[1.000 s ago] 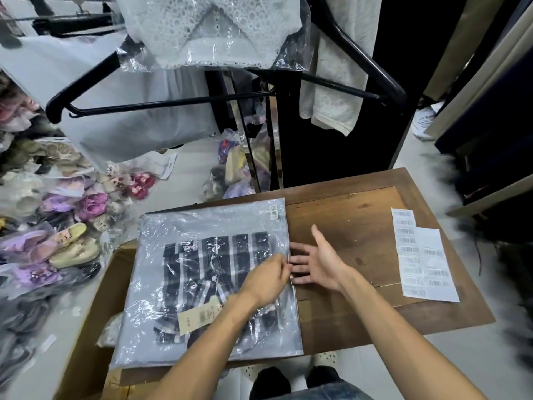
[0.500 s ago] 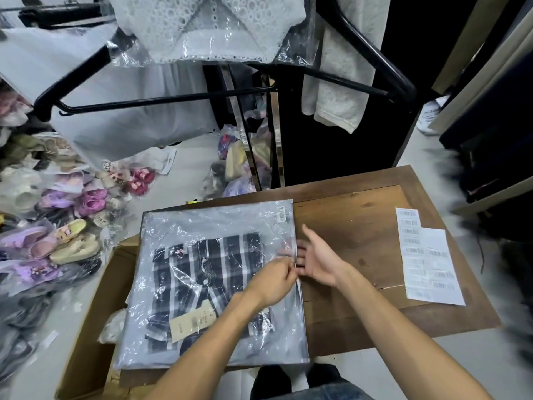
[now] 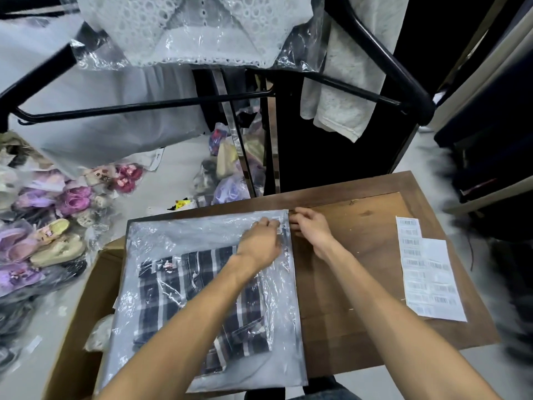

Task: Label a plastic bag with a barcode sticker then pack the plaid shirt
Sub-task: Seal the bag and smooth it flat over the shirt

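Clothing stockroom or packing area.
Bagged garments hang on a black clothes rack (image 3: 202, 99) above heaps of bagged shoes (image 3: 49, 226).

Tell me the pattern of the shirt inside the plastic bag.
Dark navy and white plaid shirt, seen in the head view.

You have one clear plastic bag (image 3: 202, 238), one black-and-white plaid shirt (image 3: 173, 287), two white barcode label sheets (image 3: 429, 269), one brown wooden table (image 3: 360, 284), one brown cardboard box (image 3: 86, 313) and two bare hands

I see even, fairly bright overhead light, white glare on the plastic bag (image 3: 184, 241), heavy motion blur at the right edge, and wide-angle bending of the rack bars (image 3: 138, 106).
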